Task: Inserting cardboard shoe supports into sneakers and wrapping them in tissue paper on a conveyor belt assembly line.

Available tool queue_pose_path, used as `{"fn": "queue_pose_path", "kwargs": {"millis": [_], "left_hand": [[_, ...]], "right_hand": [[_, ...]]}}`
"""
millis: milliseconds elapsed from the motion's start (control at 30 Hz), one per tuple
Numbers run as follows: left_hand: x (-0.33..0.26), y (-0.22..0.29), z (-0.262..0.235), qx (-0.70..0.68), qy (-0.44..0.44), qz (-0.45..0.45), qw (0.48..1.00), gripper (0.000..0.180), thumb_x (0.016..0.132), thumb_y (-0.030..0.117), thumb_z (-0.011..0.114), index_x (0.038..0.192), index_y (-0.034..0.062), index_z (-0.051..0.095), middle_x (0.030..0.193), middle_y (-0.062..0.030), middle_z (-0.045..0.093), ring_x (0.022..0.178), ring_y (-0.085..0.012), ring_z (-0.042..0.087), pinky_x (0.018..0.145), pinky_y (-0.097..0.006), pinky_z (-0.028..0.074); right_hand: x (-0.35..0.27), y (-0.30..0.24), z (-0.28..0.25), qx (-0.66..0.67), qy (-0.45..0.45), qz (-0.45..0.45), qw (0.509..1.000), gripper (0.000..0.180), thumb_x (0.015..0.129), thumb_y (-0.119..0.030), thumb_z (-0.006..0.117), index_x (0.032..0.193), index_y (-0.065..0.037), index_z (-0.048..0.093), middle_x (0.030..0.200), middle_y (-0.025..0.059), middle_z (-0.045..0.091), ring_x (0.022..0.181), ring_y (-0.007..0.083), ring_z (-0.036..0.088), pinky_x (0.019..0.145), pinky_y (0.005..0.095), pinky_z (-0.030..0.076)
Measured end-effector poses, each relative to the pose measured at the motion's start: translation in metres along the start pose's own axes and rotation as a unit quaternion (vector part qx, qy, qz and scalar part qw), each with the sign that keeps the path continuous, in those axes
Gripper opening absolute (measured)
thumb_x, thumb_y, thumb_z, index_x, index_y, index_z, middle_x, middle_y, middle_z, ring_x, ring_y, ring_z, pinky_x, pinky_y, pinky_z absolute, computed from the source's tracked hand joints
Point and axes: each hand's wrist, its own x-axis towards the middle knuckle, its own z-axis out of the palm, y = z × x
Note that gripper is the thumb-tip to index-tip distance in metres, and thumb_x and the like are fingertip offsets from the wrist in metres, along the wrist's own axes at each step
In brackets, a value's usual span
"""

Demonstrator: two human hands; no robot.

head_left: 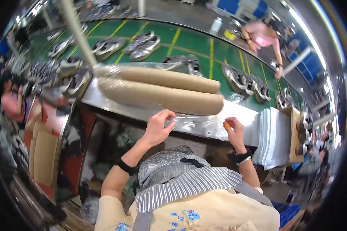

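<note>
Two long brown rolls or stacks, apparently cardboard [162, 97], lie side by side in a clear plastic bag [189, 122] on a pale bench. My left hand [158, 127] is at the near edge of the front roll, beside the loose plastic. Its fingers are curled, with a gap between thumb and forefinger. Past the right end of the rolls, my right hand [235, 133] has its fingertips drawn together, and an orange cover sits on one of them. Whether a bit of plastic is between those fingertips cannot be made out.
Beyond the bench runs a green surface with yellow stripes, carrying several grey shoes [142, 45]. White sheets [272, 136] stand beside a cardboard box [295, 134] at right. A person in pink [262, 36] works across the line. More brown pieces [45, 158] rest on a red table at left.
</note>
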Motion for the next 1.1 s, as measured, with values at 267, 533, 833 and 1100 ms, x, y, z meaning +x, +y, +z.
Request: {"fn": "queue_pose_path", "kwargs": {"millis": [267, 533, 833, 1100], "left_hand": [[0.152, 0.014, 0.202, 0.253, -0.116, 0.246, 0.928, 0.056, 0.067, 0.014, 0.077, 0.117, 0.0045, 0.054, 0.120, -0.0152, 0.056, 0.114, -0.0338, 0.053, 0.096, -0.041, 0.043], [0.173, -0.018, 0.240, 0.217, -0.217, 0.135, 0.942, 0.078, 0.062, 0.019, 0.082, 0.130, 0.0008, 0.047, 0.118, -0.0187, 0.058, 0.111, -0.0357, 0.055, 0.094, -0.043, 0.044], [0.189, 0.039, 0.254, 0.129, -0.160, 0.138, 0.969, 0.077, 0.061, 0.013, 0.084, 0.127, -0.0015, 0.049, 0.116, -0.0187, 0.061, 0.109, -0.0329, 0.058, 0.095, -0.040, 0.044], [0.238, 0.121, 0.369, -0.205, -0.357, -0.034, 0.911, 0.025, 0.072, 0.001, 0.075, 0.087, 0.0016, 0.054, 0.080, -0.0047, 0.064, 0.075, -0.0095, 0.060, 0.065, -0.024, 0.049]], "right_hand": [[0.099, 0.135, 0.018, 0.238, 0.044, 0.103, 0.965, 0.016, 0.084, -0.003, 0.061, 0.099, 0.000, 0.066, 0.089, 0.0080, 0.067, 0.079, 0.0140, 0.060, 0.070, 0.0293, 0.050], [0.100, 0.124, 0.027, 0.344, 0.004, 0.112, 0.932, 0.013, 0.090, -0.004, 0.054, 0.091, 0.002, 0.065, 0.075, 0.0021, 0.061, 0.073, 0.0083, 0.053, 0.064, 0.0265, 0.046], [0.110, 0.132, -0.072, 0.417, 0.134, 0.070, 0.896, 0.018, 0.097, -0.018, 0.052, 0.088, -0.002, 0.055, 0.077, 0.0022, 0.054, 0.073, 0.0105, 0.045, 0.069, 0.0262, 0.041], [0.081, 0.183, -0.294, -0.033, 0.230, 0.010, 0.973, 0.017, 0.088, -0.015, 0.063, 0.088, 0.001, 0.061, 0.093, 0.0130, 0.066, 0.087, 0.0263, 0.064, 0.074, 0.0356, 0.050]]}}
